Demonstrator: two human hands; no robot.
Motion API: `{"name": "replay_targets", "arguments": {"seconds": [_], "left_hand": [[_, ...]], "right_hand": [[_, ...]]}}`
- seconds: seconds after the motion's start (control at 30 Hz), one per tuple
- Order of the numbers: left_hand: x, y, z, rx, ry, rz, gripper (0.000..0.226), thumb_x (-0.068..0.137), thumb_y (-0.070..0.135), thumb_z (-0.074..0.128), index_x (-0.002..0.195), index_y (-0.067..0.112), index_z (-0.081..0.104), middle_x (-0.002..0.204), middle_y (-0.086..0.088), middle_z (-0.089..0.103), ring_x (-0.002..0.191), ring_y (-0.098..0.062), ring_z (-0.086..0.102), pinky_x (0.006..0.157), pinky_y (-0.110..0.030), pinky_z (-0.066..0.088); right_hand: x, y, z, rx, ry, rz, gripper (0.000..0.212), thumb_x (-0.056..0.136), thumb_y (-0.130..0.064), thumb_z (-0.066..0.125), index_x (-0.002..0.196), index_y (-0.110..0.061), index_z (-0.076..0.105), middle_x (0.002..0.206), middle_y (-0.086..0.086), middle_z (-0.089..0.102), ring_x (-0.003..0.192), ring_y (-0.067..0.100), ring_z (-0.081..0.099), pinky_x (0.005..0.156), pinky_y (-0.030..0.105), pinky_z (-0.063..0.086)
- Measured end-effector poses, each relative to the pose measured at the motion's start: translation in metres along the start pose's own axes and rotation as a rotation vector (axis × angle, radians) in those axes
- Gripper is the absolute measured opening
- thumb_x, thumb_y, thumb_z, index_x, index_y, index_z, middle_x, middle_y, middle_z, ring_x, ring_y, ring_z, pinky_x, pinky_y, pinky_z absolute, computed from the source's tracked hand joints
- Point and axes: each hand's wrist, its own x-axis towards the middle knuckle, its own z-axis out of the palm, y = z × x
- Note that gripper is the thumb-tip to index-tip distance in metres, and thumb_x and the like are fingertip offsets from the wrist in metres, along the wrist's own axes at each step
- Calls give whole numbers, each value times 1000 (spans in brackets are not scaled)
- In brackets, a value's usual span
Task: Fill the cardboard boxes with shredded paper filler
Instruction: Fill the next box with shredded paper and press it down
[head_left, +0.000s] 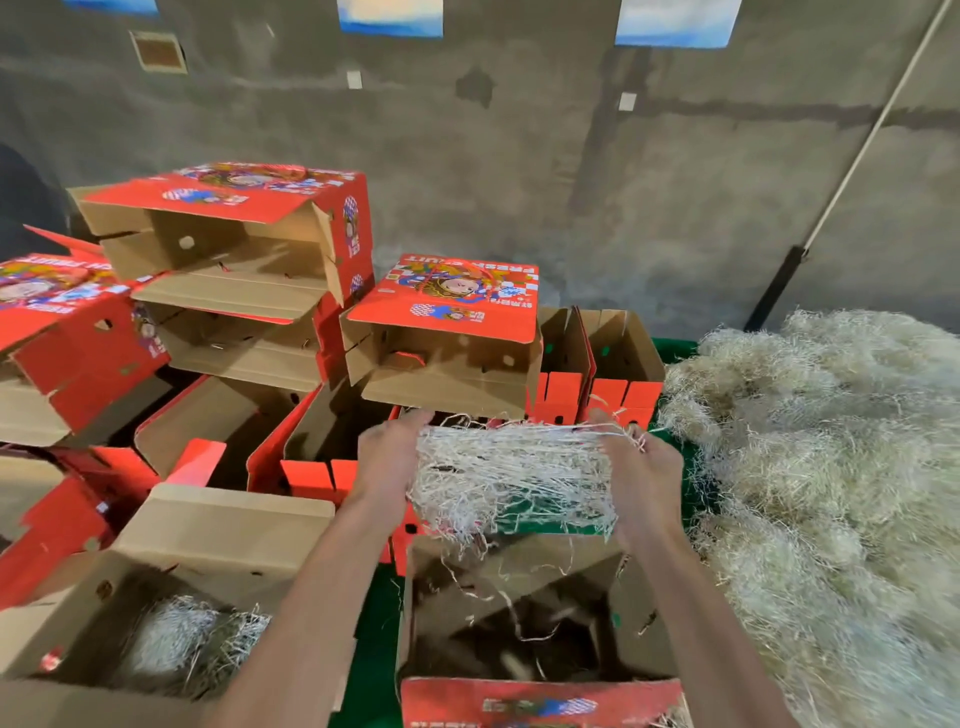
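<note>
Between my hands hangs a wad of pale shredded paper filler (511, 475), stretched out above an open cardboard box (631, 618) that sits low in the middle. My left hand (387, 460) grips the wad's left end and my right hand (641, 475) grips its right end. Loose strands dangle down into that box, which holds only a few strands. To the lower left, another open box (67, 618) contains a clump of filler (176, 636).
A big heap of shredded paper (831, 467) fills the right side. Red printed fruit boxes (234, 249) are stacked on their sides at the back left and centre (447, 338), with more open boxes (208, 421) below. Green sheeting (371, 654) covers the floor; a concrete wall stands behind.
</note>
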Motion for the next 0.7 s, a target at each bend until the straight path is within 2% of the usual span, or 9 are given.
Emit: {"name": "replay_targets", "arguments": {"seconds": [0.1,0.2,0.3,0.33,0.37,0.4,0.43,0.63,0.7], "left_hand": [[-2,3,1,-47,-54,-18,55,57,44,84,94,9,62,82,-8,49,76,-29,47,73,-41,40],[5,0,-13,-161,-111,-60,57,60,39,85,106,9,71,97,-13,69,87,-32,67,82,-47,52],[4,-20,0,-140,-131,-99,47,81,44,75,117,15,66,111,-11,68,97,-30,66,91,-51,52],[-1,-30,8,-69,-137,-116,47,81,50,74,113,17,64,110,-11,67,95,-30,66,90,-51,53],[-7,-35,14,-23,-145,-130,49,80,56,73,110,20,63,110,-11,68,92,-31,66,90,-50,53],[-9,-34,13,-20,-147,-142,49,80,58,72,111,22,61,108,-9,68,91,-31,67,88,-48,53],[-6,-28,6,-62,-122,-142,49,83,56,71,117,23,61,107,-11,71,91,-32,70,82,-48,56],[19,3,-38,-231,130,-95,43,88,52,67,112,16,60,72,-7,69,56,-23,71,50,-40,59],[13,-10,-21,-221,-23,-123,53,87,62,63,114,16,64,91,-7,74,79,-31,75,68,-51,62]], "right_hand": [[-1,0,4,16,16,39,47,73,-58,81,48,-34,50,48,-18,26,50,5,26,79,34,39],[-2,3,1,63,56,127,51,72,-61,81,58,-26,46,53,-9,27,62,13,32,93,45,35],[-10,15,11,111,33,141,51,75,-67,74,72,-22,50,49,-9,27,50,13,28,69,36,44],[-14,19,17,106,9,131,48,77,-68,70,74,-23,54,46,-9,26,43,11,22,67,32,29],[-16,20,19,91,-11,120,43,76,-69,68,75,-27,59,45,-7,26,40,10,20,77,40,58],[-15,20,16,79,-3,112,40,74,-69,68,67,-30,62,44,-7,27,39,10,20,49,30,47],[-13,17,8,79,32,102,43,74,-68,67,57,-29,61,44,-5,29,38,11,23,44,29,42],[7,7,-32,130,173,57,57,89,-62,62,66,-12,48,52,13,43,45,23,47,44,38,36],[2,9,-16,101,66,92,57,94,-61,56,65,-13,52,51,12,45,48,22,50,59,33,52]]}}
